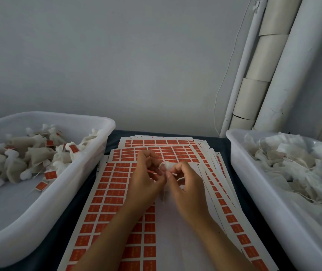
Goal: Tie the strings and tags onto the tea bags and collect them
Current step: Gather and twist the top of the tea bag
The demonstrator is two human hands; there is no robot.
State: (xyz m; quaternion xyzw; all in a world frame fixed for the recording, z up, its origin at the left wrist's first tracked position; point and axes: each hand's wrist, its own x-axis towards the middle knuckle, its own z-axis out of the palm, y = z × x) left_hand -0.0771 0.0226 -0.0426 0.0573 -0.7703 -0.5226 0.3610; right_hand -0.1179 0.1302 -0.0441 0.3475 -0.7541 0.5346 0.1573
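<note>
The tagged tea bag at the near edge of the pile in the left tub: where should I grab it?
Take it by the red tag, I'd say, coming from above on the near side. The tag lies flat on the bare floor of the left tub, apart from the pile, so fingers can pinch it without snagging others.

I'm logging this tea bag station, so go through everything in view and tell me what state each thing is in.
Left hand: fingers curled, pinching the tea bag.
Right hand: fingers curled, pinching the tea bag's top.
Tea bag: held between both hands above the sheets, tying unfinished.
Left tub: partly filled with tagged tea bags.
Right tub: holds a heap of untagged bags with loose strings.
Tag sheets: fanned flat, many red tags still attached.
</note>
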